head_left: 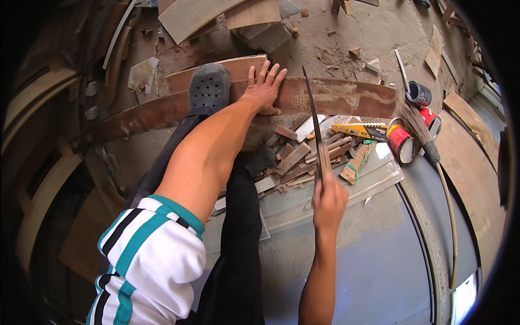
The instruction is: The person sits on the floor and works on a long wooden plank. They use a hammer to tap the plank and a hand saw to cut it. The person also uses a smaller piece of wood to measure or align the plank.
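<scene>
A long reddish-brown wooden plank [357,98] with worn patches lies across the view. My left hand [264,91] presses flat on it, fingers spread, beside my foot in a dark clog [209,85], which rests on the wood too. My right hand [329,201] is closed around the handle of a handsaw [314,112]. Its blade is seen nearly edge-on and points away from me, crossing over the plank to the right of my left hand. Whether its teeth touch the wood I cannot tell.
Several wood offcuts [293,158] are heaped below the plank, by a yellow-and-black package [359,130]. Paint cans [400,142] and a long-handled broom [445,187] stand at the right. Glass sheets [374,187] lie nearer me. Boards [199,17] and stone lie at the far side.
</scene>
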